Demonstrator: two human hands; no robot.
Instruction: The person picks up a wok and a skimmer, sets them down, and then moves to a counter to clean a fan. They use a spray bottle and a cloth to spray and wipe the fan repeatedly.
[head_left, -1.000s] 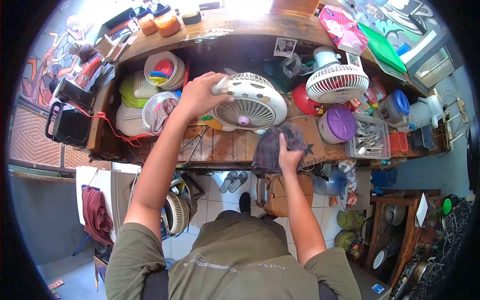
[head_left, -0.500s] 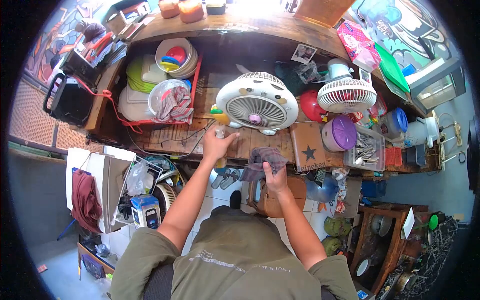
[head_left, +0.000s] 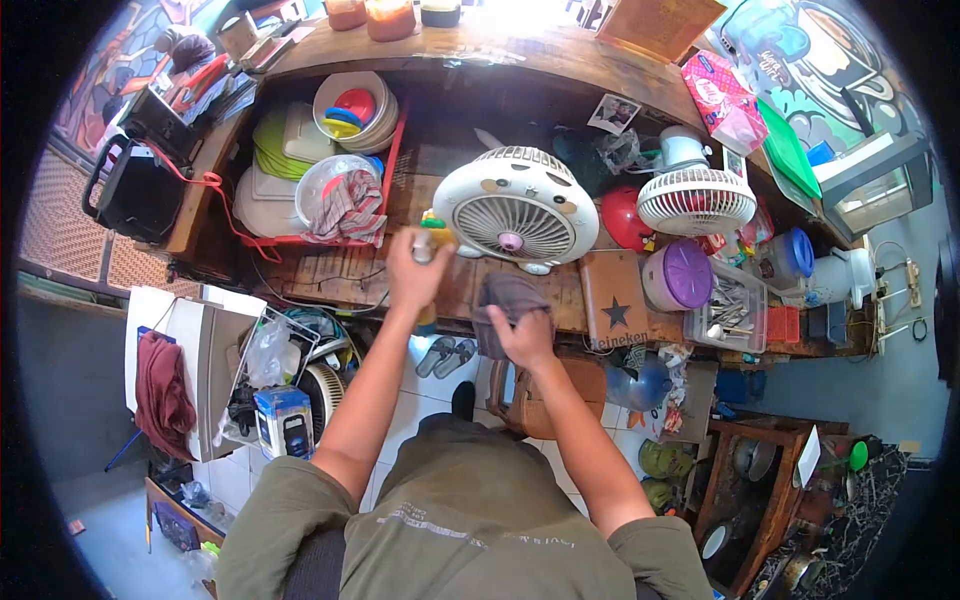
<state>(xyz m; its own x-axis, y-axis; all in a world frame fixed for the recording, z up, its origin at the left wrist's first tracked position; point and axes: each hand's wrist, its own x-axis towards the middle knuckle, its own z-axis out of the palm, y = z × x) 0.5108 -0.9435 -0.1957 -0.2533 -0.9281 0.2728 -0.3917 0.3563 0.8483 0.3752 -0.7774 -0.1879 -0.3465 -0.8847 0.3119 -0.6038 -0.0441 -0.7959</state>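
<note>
My left hand (head_left: 417, 272) grips a small spray bottle (head_left: 424, 245), held upright just left of a white desk fan (head_left: 515, 208) that stands on the wooden counter (head_left: 340, 275). My right hand (head_left: 522, 335) clutches a dark grey cloth (head_left: 505, 303), bunched over the counter's front edge below the fan. A yellow and green toy-like item (head_left: 437, 226) sits beside the bottle, against the fan's left side.
A second white fan (head_left: 696, 198), a purple-lidded tub (head_left: 678, 274) and a clear box of cutlery (head_left: 738, 296) stand to the right. A red rack with plates and a striped cloth (head_left: 345, 205) sits left. A brown bag (head_left: 545, 400) and sandals (head_left: 450, 357) lie below on the floor.
My left hand dropped from the fan's top with the bottle to the counter edge, then rose slightly. My right hand drew the cloth back from the fan toward the counter edge.
</note>
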